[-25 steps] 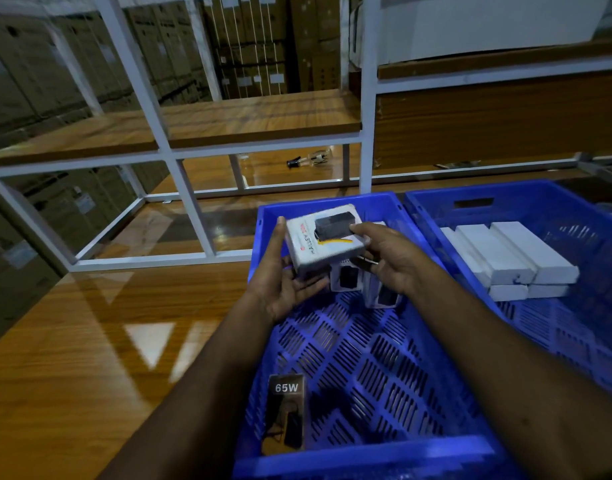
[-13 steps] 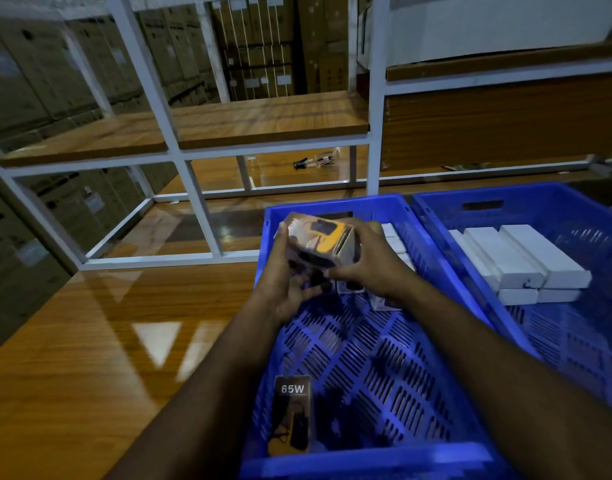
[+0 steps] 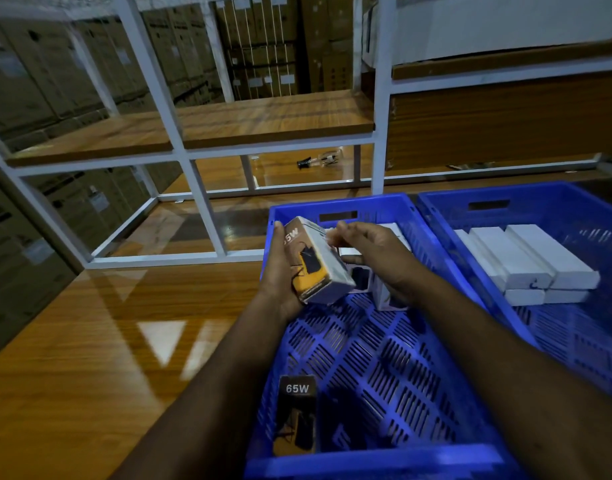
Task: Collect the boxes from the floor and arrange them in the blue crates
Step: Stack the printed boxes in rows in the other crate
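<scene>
Two hands over near crate [image 3: 332, 209]: left hand [image 3: 280, 271] grips "65W" box [image 3: 318, 261]; right hand [image 3: 373, 251] loosely spread, fingertips at its top. Second "65W" box [image 3: 295, 414] at crate's near wall.

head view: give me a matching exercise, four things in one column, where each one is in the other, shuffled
Things:
1. orange 65W box
2. black 65W box
3. long white boxes
4. small dark object

Places:
A. right blue crate
B. wooden shelf behind the white frame
C. held in the left hand
D. near corner of the left blue crate

Pairs: 1-C, 2-D, 3-A, 4-B
</scene>
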Tool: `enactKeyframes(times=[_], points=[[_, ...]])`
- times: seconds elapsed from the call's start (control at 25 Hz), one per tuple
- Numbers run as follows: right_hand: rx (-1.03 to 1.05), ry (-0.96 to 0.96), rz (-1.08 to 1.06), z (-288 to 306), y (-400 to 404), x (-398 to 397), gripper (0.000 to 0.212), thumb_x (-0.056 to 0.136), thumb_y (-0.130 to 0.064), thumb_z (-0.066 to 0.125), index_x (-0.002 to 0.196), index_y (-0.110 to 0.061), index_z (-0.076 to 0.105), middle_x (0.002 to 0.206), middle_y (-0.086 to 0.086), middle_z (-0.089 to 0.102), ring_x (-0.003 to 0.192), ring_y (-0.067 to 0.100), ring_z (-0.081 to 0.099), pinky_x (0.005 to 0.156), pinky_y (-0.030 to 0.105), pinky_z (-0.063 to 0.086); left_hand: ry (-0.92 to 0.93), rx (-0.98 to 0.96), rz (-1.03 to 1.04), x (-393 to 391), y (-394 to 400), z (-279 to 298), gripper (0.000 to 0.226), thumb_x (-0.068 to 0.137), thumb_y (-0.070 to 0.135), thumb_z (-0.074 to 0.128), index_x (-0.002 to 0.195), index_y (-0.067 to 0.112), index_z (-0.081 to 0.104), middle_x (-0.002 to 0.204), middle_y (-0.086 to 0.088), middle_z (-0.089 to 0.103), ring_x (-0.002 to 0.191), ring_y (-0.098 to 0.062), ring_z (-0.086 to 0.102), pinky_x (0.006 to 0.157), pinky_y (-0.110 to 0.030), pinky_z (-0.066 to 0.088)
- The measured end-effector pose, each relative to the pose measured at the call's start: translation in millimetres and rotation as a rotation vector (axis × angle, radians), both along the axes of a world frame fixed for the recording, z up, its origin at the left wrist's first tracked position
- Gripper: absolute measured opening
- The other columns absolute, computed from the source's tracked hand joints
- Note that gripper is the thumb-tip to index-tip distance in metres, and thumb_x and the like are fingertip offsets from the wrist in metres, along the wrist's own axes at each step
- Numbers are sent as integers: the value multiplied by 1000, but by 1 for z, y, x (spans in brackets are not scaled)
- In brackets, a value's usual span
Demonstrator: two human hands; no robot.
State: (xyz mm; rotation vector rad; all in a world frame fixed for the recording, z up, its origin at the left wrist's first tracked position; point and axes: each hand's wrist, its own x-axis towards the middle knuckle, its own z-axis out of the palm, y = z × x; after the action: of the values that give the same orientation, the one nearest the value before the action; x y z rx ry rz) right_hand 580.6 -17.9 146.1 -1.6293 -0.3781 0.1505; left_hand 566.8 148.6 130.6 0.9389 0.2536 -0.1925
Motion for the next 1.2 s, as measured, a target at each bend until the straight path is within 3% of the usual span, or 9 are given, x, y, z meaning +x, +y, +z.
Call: enactKeyframes(times=[0.08,0.16,0.2,0.32,0.44,0.64,0.88,1.0,1.2], points=[[-26,9,5,0,-1,1,36,94,-30,64,128,-18,58,113,1,67,108,15,66,93,39,55,-13,152,40,-5,-4,3,63,92,65,52,125,13,67,112,-15,75,96,-30,72,80,-45,61],[-82,6,56,-3,-2,1,56,88,-18,71,139,-24,46,120,1,62,111,16,63,85,34,59,-39,393,114,-4,-8,-1,51,90,56,63,117,13,69,99,-11,77,78,-17,76,54,-29,58],[-158,-38,81,-5,-3,1,68,85,-17,73,143,-28,40,125,-1,58,113,14,61,84,32,59,-63,496,160,-4,-11,-5,53,85,55,70,114,11,69,98,-11,77,75,-14,76,53,-26,57],[-478,-250,94,-16,-1,1,92,75,-20,80,150,-32,29,134,-1,46,117,15,54,91,35,54,-50,850,181,-1,-17,-13,96,56,68,86,126,12,52,125,-11,59,99,-22,68,77,-39,62],[-731,-420,-44,-20,-2,6,83,72,-20,78,145,-26,39,125,0,50,116,20,48,94,36,47,-41,1096,93,-6,-27,-13,96,68,55,85,139,15,35,133,-6,33,113,-24,52,89,-36,53],[-866,-409,-230,-27,-10,17,66,76,-23,78,134,-22,48,128,3,51,122,24,42,89,36,41,-52,951,-1,0,-31,-18,96,68,53,87,141,17,36,142,-5,38,114,-21,53,95,-39,53],[-949,-310,-282,-49,-15,35,68,74,-11,79,133,-18,46,128,7,46,119,28,47,89,37,45,-112,983,282,6,-13,-16,79,77,36,85,139,11,42,139,-13,46,103,-21,59,97,-46,54],[-1123,-367,-314,-61,-13,38,60,81,-12,71,134,-21,45,129,5,47,123,28,41,93,42,38,-216,1122,394,0,-7,-11,59,83,32,79,131,11,50,121,-6,57,88,-14,61,89,-38,55],[-1314,-413,-411,-80,-17,44,59,78,-10,71,132,-25,51,131,2,49,124,25,40,100,45,34,-277,1189,595,-6,2,0,32,87,30,73,113,21,57,94,6,64,86,-13,65,80,-36,53]])
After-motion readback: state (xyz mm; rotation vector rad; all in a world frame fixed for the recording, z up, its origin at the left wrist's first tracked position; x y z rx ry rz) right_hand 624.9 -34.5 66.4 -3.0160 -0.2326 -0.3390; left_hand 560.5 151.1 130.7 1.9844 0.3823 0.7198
